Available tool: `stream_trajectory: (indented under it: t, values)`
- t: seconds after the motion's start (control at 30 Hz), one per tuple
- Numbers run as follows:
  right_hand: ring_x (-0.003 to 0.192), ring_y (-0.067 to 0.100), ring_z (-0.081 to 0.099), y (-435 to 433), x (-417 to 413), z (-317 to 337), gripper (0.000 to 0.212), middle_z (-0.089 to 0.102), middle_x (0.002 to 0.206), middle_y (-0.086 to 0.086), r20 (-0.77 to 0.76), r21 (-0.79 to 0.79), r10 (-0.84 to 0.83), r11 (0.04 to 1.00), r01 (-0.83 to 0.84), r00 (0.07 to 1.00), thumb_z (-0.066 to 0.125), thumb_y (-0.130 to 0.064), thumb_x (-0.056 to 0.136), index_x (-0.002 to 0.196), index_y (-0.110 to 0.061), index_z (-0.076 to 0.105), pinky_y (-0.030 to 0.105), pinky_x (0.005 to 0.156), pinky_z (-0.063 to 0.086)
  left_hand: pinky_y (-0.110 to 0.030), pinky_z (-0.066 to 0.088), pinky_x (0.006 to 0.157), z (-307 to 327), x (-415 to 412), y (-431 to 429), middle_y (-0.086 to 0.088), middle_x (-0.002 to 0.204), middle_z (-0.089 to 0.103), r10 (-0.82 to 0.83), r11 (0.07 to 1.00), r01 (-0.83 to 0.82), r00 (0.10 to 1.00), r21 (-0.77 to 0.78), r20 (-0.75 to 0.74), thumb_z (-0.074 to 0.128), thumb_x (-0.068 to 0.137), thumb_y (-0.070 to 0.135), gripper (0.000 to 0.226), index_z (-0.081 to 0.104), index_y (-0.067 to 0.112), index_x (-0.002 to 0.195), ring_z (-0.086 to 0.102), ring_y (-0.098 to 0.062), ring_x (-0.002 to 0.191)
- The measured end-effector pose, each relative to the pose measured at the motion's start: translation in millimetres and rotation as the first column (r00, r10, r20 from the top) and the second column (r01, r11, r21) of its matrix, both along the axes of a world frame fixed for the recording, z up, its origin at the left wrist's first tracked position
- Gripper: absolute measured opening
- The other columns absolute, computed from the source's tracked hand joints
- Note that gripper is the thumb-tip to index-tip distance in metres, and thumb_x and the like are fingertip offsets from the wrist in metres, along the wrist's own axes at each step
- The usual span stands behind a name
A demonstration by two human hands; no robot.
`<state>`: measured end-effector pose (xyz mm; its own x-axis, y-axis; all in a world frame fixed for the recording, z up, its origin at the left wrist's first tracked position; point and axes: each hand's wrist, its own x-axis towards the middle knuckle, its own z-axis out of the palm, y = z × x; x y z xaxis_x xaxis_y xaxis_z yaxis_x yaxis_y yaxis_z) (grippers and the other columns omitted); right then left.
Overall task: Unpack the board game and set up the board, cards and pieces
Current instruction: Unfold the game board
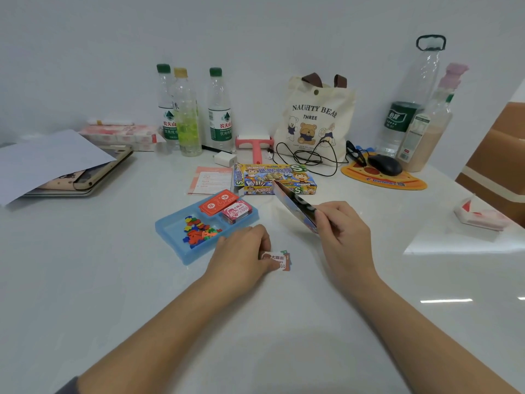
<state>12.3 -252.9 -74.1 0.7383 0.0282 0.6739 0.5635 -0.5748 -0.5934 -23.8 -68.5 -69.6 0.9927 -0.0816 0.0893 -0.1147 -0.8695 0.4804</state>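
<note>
The colourful game box (pixel 274 177) lies at the table's middle back. In front of it a blue plastic tray (pixel 173 230) holds small coloured pieces (pixel 200 233), an orange card stack (pixel 218 202) and a pink stack of play money (pixel 237 211). My left hand (pixel 241 255) presses a small stack of play money (pixel 279 260) flat on the table right of the tray. My right hand (pixel 343 226) holds the folded game board (pixel 294 204) tilted up off the table, its far edge near the box.
A pink rule sheet (pixel 211 179) lies left of the box. Water bottles (pixel 220 109), a tote bag (pixel 315 118), cables, a mouse (pixel 385 164) on an orange pad and a big bottle line the back. A tablet under paper (pixel 51 160) lies at the left, a cardboard box (pixel 500 155) at the right.
</note>
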Motion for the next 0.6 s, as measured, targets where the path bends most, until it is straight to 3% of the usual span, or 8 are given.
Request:
stream_trajectory:
  t: [0.2, 0.5, 0.6]
  values:
    - [0.089, -0.001, 0.053, 0.5, -1.1, -0.2, 0.023, 0.058, 0.090, -0.008, 0.001, -0.002, -0.002, 1.000, 0.002, 1.000, 0.050, -0.019, 0.092, 0.094, -0.012, 0.072, 0.007, 0.076, 0.035, -0.033, 0.046, 0.079, -0.1, 0.0, 0.3, 0.009, 0.097, 0.059, 0.007, 1.000, -0.008, 0.998, -0.019, -0.063, 0.069, 0.081, 0.045, 0.030, 0.058, 0.030, 0.105, 0.053, -0.014, 0.092]
    - [0.087, 0.003, 0.054, 2.5, -2.4, -0.5, 0.022, 0.059, 0.091, -0.006, 0.008, -0.002, 0.011, 1.000, -0.011, 1.000, 0.050, -0.018, 0.092, 0.092, -0.011, 0.072, 0.010, 0.076, 0.038, -0.037, 0.046, 0.084, 3.2, -4.6, -1.2, 0.008, 0.097, 0.056, -0.006, 1.000, 0.007, 0.999, 0.006, -0.033, 0.066, 0.084, 0.043, 0.020, 0.061, 0.027, 0.095, 0.052, -0.012, 0.089]
    - [0.089, 0.000, 0.054, 2.1, -3.0, -0.3, 0.022, 0.058, 0.091, -0.007, 0.001, 0.009, 0.016, 1.000, -0.016, 1.000, 0.050, -0.018, 0.092, 0.093, -0.011, 0.072, 0.008, 0.076, 0.036, -0.032, 0.044, 0.081, 3.4, -7.8, -2.2, 0.011, 0.092, 0.053, -0.026, 1.000, 0.026, 1.000, -0.014, -0.005, 0.064, 0.087, 0.039, 0.014, 0.057, 0.028, 0.091, 0.050, -0.010, 0.087]
